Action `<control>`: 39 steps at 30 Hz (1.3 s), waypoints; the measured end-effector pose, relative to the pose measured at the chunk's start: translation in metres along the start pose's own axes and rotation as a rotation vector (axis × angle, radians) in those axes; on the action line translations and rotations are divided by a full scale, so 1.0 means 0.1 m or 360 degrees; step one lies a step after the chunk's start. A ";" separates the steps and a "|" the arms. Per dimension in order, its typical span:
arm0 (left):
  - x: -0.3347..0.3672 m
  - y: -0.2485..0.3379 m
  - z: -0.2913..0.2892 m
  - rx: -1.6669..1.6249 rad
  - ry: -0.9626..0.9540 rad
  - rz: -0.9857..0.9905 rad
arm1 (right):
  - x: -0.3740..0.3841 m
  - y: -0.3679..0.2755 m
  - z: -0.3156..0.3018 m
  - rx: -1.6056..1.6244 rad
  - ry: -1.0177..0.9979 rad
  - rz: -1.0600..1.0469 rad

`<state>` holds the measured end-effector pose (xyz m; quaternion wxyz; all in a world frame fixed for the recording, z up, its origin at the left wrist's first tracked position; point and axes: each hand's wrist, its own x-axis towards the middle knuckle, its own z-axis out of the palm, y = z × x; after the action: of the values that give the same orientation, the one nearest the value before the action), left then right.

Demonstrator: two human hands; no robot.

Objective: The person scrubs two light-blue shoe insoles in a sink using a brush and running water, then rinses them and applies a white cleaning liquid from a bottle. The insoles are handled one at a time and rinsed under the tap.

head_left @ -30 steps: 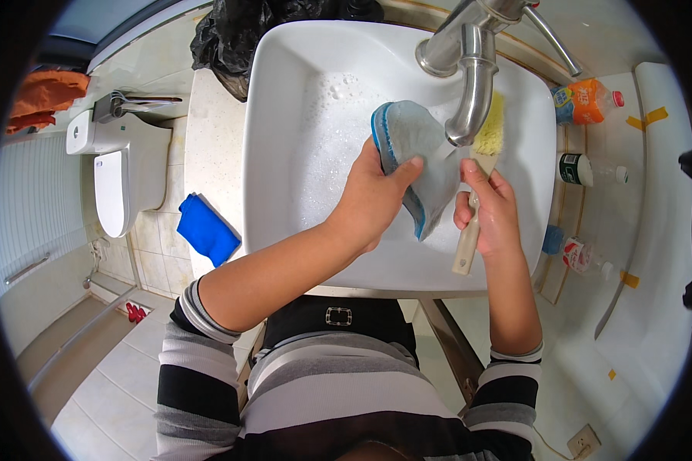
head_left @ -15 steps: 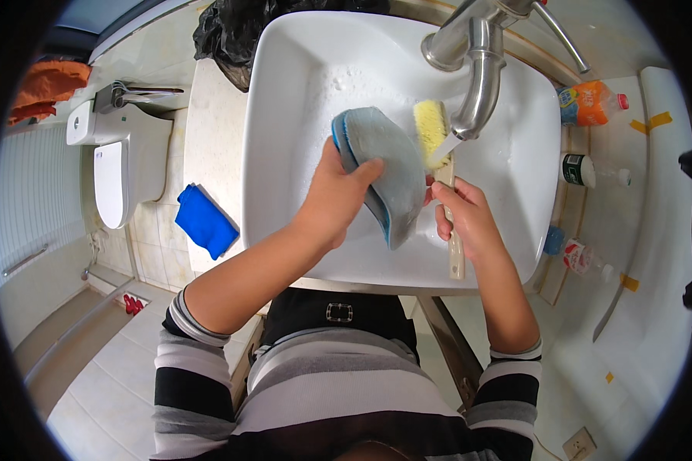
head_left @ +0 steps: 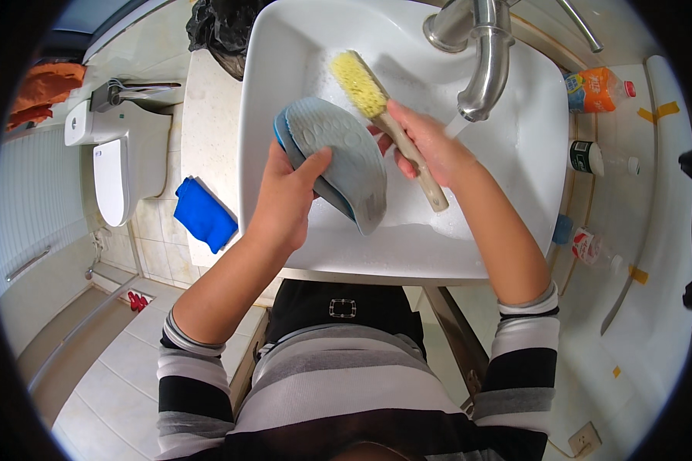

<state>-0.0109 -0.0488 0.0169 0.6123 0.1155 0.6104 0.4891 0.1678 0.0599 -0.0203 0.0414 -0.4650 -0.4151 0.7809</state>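
A pair of grey insoles with blue edges is pinched in my left hand, the thumb pressed on the upper one and the fingers behind. Raised round marks show on its grey face. My right hand is wrapped round the beige handle of a scrub brush with yellow bristles. The brush head points up and to the left, just above the insoles and apart from them. Both hands are over the white sink, with the right wrist close to the water under the faucet.
A folded blue cloth lies on the counter left of the sink, with a black plastic bag behind it. Along the right side lie an orange drink bottle and several clear bottles. A toilet stands far left.
Both hands have moved left. The insoles shifted left with my left hand, and the brush left the water stream, its head swinging up and left.
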 end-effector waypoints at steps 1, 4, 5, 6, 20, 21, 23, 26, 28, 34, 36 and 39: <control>-0.01 -0.01 0.00 -0.0017 -0.0003 -0.0001 | 0.06 -0.04 0.00 0.0022 -0.0035 -0.0025; -0.02 -0.03 -0.01 -0.0042 0.0000 -0.0025 | 0.12 -0.13 0.04 -0.0107 0.0013 -0.0103; -0.02 -0.03 -0.02 -0.0038 -0.0003 -0.0038 | 0.10 -0.15 0.04 -0.0177 0.0076 -0.0118; -0.02 -0.04 -0.02 -0.0036 -0.0008 -0.0051 | 0.06 -0.15 0.06 -0.0248 0.0117 -0.0147; 0.04 -0.14 0.08 -0.0124 -0.0152 -0.0129 | 0.13 0.57 -0.34 -0.1156 0.0968 -0.0463; 0.04 -0.13 0.09 -0.0115 -0.0157 -0.0149 | 0.19 0.60 -0.32 -0.1399 0.1006 -0.0518; 0.04 -0.13 0.08 -0.0120 -0.0176 -0.0120 | 0.27 0.65 -0.29 -0.1460 0.1056 -0.0508; 0.02 -0.12 0.07 -0.0158 -0.0180 -0.0104 | 0.30 0.66 -0.27 -0.1466 0.1098 -0.0665; 0.02 -0.12 0.07 -0.0170 -0.0166 -0.0107 | 0.31 0.67 -0.28 -0.1467 0.1115 -0.0711; 0.02 -0.13 0.06 -0.0201 -0.0149 -0.0141 | 0.31 0.73 -0.31 -0.1555 0.1218 -0.0619; 0.04 -0.14 0.06 -0.0211 -0.0181 -0.0132 | 0.30 0.75 -0.31 -0.1645 0.1217 -0.0619; 0.05 -0.13 0.07 -0.0224 -0.0188 -0.0157 | 0.28 0.76 -0.31 -0.1628 0.1197 -0.0647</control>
<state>0.0001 -0.0486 0.0056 0.6771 0.0707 0.5423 0.4924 0.2001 0.0424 -0.0986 0.1038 -0.5793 -0.7699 0.2469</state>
